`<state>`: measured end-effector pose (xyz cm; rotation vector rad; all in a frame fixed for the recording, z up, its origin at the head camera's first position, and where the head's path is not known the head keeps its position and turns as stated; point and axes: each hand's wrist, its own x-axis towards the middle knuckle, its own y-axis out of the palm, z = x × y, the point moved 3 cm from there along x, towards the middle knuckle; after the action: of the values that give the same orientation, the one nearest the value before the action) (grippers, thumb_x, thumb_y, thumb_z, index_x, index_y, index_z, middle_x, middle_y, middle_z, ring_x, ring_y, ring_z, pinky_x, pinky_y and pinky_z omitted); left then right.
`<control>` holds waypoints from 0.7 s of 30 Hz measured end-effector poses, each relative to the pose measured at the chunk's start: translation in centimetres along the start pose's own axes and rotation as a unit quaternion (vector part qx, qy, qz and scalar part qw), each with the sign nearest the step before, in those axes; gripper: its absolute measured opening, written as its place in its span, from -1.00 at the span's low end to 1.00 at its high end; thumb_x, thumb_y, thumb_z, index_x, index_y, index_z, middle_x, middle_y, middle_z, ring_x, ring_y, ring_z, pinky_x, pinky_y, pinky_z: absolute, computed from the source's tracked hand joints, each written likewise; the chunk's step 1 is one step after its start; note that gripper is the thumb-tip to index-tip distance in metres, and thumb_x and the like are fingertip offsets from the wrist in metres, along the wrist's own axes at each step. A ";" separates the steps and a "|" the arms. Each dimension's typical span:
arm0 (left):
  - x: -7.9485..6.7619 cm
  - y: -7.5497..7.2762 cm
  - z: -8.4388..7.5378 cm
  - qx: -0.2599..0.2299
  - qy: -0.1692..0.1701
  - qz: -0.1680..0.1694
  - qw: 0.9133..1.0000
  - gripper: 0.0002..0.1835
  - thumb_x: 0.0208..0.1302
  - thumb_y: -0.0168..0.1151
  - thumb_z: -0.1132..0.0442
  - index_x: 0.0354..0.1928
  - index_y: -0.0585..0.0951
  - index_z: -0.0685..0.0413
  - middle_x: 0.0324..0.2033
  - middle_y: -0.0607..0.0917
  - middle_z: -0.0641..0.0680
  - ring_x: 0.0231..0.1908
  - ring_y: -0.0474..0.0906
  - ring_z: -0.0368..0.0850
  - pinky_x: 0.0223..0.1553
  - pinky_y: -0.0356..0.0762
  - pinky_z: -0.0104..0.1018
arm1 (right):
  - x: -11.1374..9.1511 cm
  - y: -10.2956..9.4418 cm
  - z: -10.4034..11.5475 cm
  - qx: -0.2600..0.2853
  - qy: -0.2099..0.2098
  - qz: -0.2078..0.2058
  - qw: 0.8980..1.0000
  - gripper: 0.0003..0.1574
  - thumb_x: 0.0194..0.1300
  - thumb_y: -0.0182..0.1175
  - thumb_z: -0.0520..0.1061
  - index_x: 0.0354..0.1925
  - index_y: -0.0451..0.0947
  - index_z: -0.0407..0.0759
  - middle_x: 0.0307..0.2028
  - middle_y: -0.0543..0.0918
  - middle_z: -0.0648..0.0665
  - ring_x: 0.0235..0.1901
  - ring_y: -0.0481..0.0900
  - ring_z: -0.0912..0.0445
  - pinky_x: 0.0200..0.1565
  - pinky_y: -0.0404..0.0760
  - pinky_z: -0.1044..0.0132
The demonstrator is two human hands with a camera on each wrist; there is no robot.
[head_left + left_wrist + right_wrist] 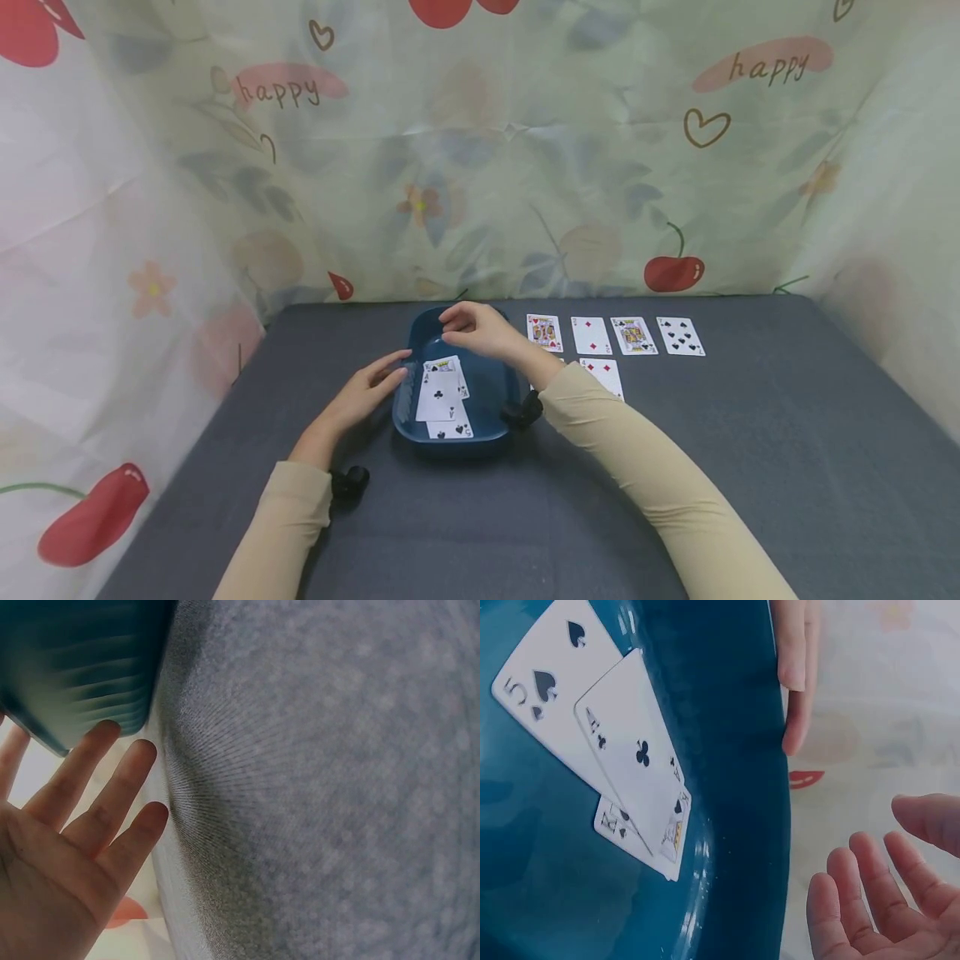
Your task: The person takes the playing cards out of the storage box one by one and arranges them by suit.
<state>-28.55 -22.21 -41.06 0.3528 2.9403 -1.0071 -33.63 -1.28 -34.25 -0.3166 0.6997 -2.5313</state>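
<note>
Right grip [483, 330] above tray [492, 396] with three cards [437, 398]

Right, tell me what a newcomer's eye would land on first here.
Probably the blue tray on the grey table, with an ace of clubs overlapping a king and a five of spades inside. Next, the empty right hand above its far end and the left hand at its left side.

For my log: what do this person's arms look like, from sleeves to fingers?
The left sleeve and right sleeve are long and plain beige. A small black device sits by the left one's end, another by the right's. No gloves or rings show.
</note>
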 end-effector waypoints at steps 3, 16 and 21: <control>0.0 0.0 0.1 0.000 -0.002 0.000 1.000 -0.46 0.41 -0.12 -0.11 0.39 0.19 -0.26 0.38 0.25 0.19 0.34 0.22 0.23 0.28 0.18 0.24 | 0.6 0.6 0.0 -0.012 0.007 0.010 1.000 -0.57 0.28 0.16 -0.16 0.10 0.45 -0.26 -0.05 0.62 -0.25 0.01 0.59 -0.06 0.02 0.57 0.18; 0.0 0.0 -0.1 -0.012 0.017 0.001 1.000 -0.45 0.42 -0.12 -0.07 0.40 0.18 -0.19 0.41 0.17 0.19 0.34 0.22 0.23 0.27 0.20 0.24 | 2.3 2.8 -1.8 -0.057 0.074 0.066 0.994 -0.56 0.22 0.23 -0.15 0.07 0.49 -0.22 -0.04 0.64 -0.20 0.00 0.58 -0.01 0.04 0.56 0.21; 0.1 0.0 0.1 -0.006 0.018 -0.001 1.000 -0.45 0.41 -0.11 -0.10 0.39 0.20 -0.21 0.40 0.20 0.17 0.33 0.24 0.22 0.26 0.22 0.22 | 2.5 3.7 -2.7 -0.096 0.086 0.087 0.988 -0.54 0.15 0.28 -0.17 0.04 0.51 -0.20 -0.07 0.63 -0.22 -0.06 0.59 -0.01 -0.06 0.58 0.26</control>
<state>-28.59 -22.22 -41.12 0.3719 2.9787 -0.9930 -35.22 -4.26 -38.24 -0.0955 0.9976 -2.3488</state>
